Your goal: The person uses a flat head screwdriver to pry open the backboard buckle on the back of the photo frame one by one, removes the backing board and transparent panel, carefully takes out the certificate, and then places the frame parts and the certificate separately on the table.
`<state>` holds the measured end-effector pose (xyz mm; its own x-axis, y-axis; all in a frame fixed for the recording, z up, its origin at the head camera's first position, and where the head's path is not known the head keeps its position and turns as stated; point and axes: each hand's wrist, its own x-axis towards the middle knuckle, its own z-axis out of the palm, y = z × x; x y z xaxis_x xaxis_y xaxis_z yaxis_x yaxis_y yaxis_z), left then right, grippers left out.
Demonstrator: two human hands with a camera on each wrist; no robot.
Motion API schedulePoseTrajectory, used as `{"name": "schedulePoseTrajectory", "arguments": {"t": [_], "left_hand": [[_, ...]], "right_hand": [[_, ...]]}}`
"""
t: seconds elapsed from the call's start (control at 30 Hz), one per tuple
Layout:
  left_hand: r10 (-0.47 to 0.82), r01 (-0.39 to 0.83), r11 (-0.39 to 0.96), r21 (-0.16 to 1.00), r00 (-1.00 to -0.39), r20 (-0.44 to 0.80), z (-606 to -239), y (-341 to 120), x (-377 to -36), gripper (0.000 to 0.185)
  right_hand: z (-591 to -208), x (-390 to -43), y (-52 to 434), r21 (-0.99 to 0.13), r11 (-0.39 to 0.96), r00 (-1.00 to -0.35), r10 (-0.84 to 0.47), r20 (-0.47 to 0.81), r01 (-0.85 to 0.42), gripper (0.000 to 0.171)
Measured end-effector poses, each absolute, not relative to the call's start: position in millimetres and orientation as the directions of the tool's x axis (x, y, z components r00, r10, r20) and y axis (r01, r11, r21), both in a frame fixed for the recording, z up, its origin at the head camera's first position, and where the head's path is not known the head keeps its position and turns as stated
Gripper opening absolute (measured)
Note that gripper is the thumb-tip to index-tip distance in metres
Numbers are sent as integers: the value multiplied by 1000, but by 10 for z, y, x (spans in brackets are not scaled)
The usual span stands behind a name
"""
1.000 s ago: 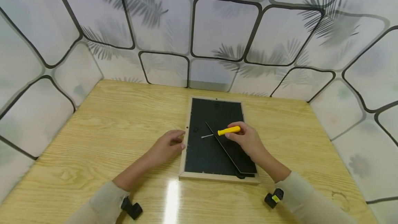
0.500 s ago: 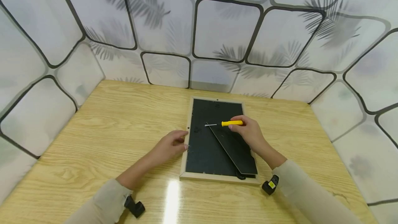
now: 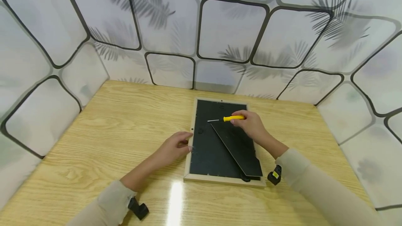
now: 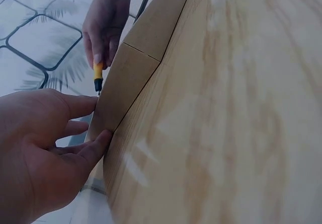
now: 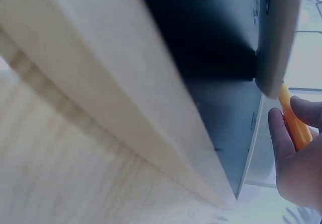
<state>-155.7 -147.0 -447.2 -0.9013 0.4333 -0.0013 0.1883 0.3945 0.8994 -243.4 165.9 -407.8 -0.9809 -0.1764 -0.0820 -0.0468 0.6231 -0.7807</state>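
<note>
A wooden picture frame (image 3: 226, 181) lies face down on the table, its black backing board (image 3: 204, 152) showing. From that back a black easel leg (image 3: 238, 147) stands up at a slant. My right hand (image 3: 254, 126) pinches the yellow handle of a screwdriver (image 3: 233, 118), its shaft pointing left above the upper end of the leg. In the right wrist view, thumb and fingers close round that yellow handle (image 5: 298, 128). My left hand (image 4: 40, 153) rests its fingertips and thumb against the frame's left side, fingers only loosely bent.
The wood-grain table (image 3: 125, 114) extends around the frame on all sides. A patterned wall covering (image 3: 232, 30) stands behind it and along both sides. A black wrist camera (image 3: 138, 209) sits at the left sleeve, another camera (image 3: 274, 175) at the right.
My right hand has moved the screwdriver away from me, towards the far end of the frame, and its shaft has swung nearly level. The left hand stays at the frame's edge.
</note>
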Motion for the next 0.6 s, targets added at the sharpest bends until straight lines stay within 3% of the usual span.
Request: {"name": "schedulePoseTrajectory", "arguments": {"t": [0.6], "left_hand": [[452, 180, 383, 906, -892, -14, -4501, -1474, -1585, 58]], "right_hand": [[-3995, -2712, 1392, -782, 616, -972, -226, -61, -94, 31]]}}
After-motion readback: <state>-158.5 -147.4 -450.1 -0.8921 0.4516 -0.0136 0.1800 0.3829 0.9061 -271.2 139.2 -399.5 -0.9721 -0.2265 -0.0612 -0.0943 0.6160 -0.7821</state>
